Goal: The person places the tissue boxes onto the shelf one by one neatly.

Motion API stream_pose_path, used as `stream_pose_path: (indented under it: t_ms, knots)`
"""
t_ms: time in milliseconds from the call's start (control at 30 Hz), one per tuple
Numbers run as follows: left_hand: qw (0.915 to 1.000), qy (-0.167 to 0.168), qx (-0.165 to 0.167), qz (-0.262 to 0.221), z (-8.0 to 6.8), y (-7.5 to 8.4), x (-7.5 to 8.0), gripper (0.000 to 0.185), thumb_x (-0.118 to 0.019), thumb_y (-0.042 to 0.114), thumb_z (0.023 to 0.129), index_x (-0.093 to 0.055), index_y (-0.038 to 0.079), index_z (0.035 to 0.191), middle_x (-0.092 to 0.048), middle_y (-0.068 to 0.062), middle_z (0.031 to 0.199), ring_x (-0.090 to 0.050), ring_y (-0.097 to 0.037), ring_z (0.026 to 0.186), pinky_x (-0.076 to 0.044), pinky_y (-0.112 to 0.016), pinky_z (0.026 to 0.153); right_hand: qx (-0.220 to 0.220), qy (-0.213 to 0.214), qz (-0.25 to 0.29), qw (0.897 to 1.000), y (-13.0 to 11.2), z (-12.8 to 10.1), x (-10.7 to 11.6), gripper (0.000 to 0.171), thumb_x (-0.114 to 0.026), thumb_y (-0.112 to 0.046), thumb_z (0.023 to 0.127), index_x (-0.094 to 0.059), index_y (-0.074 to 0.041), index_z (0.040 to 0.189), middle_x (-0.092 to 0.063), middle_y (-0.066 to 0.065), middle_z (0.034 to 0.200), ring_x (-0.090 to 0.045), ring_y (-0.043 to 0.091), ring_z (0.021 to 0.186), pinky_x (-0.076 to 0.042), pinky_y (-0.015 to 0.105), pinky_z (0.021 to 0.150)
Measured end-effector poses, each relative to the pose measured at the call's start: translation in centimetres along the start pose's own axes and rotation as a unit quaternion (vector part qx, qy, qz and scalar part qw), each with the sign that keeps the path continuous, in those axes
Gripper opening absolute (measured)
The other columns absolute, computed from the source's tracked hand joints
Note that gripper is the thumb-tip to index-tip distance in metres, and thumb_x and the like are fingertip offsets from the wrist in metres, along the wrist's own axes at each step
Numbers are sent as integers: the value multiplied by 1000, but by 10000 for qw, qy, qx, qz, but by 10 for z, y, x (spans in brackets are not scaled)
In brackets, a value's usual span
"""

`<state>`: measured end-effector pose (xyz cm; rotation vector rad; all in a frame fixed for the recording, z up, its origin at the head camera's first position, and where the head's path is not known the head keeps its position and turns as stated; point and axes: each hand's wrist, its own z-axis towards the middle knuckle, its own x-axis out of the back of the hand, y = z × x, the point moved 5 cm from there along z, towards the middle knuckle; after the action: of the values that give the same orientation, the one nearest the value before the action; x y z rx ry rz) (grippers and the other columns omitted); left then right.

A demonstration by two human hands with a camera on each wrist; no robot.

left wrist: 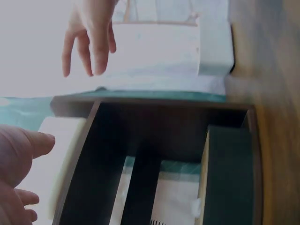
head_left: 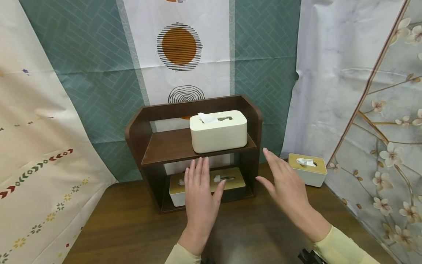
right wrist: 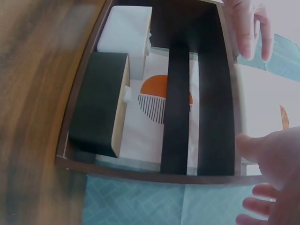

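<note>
Your left hand [head_left: 199, 194] was flat and relaxed, fingers straight, its grip on nothing; it hovered in front of the dark wooden shelf [head_left: 171, 146], fingertips near the front edge of the upper board. Your right hand [head_left: 287, 185] was likewise spread and holding nothing, just off the shelf's right side panel. The cream tissue box [head_left: 218, 131] sat on the upper board toward its right end, apart from both hands, a tissue poking out of its slot. I judged that placing as done, with your hands free of the box. A wood-lidded tissue box [head_left: 230, 181] lay in the lower compartment, partly hidden behind your left hand. A second wood-lidded box [head_left: 307, 169] stood on the worktop [head_left: 132, 227] to the right of the shelf, beyond your right hand, so it seemed left to handle. Patterned cloths [head_left: 99, 55] hung behind; nothing stood between hand and box.
</note>
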<state>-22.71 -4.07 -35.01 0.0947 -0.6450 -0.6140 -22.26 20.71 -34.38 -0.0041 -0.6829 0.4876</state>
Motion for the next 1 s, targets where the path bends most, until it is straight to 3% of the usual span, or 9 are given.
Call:
stream_pose_path:
  t_ms: [167, 333, 400, 533, 600, 667, 1000]
  knots:
    - [9996, -189, -219, 44, -10, 15, -10, 86, -90, 34, 96, -49, 2, 164, -54, -23, 162, -43, -45, 157, -30, -62, 128, 76, -14, -101, 9999, 2, -12, 4, 97, -96, -23, 87, -44, -12, 169, -62, 19, 155, -64, 45, 132, -58, 63, 96]
    - [9984, -396, -398, 55, -18, 27, -21, 78, -85, 37, 100, -51, 3, 162, -56, -22, 161, -45, -44, 155, -33, -60, 127, 30, -40, -189, 9998, 6, -24, 10, 92, -94, -23, 89, -48, -13, 167, -62, 15, 157, -62, 41, 137, -60, 61, 91]
    - [9978, -477, -455, 59, -21, 31, -26, 76, -82, 38, 102, -51, 5, 163, -56, -21, 161, -46, -43, 155, -34, -60, 127, 60, -41, -216, 9997, 8, -29, 11, 86, -90, -29, 94, -49, -12, 167, -61, 14, 157, -62, 39, 138, -60, 60, 90]
    - [9964, -617, -565, 112, -26, 39, -34, 73, -79, 40, 105, -51, 6, 163, -56, -20, 162, -47, -41, 155, -35, -59, 127, 113, -27, -276, 9996, 12, -37, 14, 73, -60, -59, 111, -50, -12, 166, -61, 13, 158, -61, 39, 139, -59, 61, 93]
    - [9958, -668, -613, 127, -28, 44, -38, 73, -78, 41, 105, -51, 6, 163, -57, -19, 161, -47, -40, 155, -36, -59, 126, 77, -28, -316, 9995, 14, -41, 15, 78, -40, -68, 112, -52, -13, 166, -61, 13, 157, -61, 39, 139, -58, 62, 95]
    - [9952, -722, -651, 116, -30, 48, -41, 74, -78, 41, 105, -50, 6, 163, -57, -19, 161, -47, -39, 155, -37, -59, 126, 12, -66, -330, 9994, 16, -44, 17, 83, -32, -72, 111, -52, -12, 165, -61, 14, 157, -61, 41, 139, -57, 63, 96]
    - [9923, -1055, -645, -81, -37, 64, -57, 75, -78, 42, 105, -48, 8, 165, -56, -16, 162, -48, -38, 155, -36, -55, 127, -78, -119, -528, 9985, 28, -58, 24, 85, -30, -73, 111, -55, -11, 163, -62, 15, 156, -62, 44, 135, -53, 63, 101]
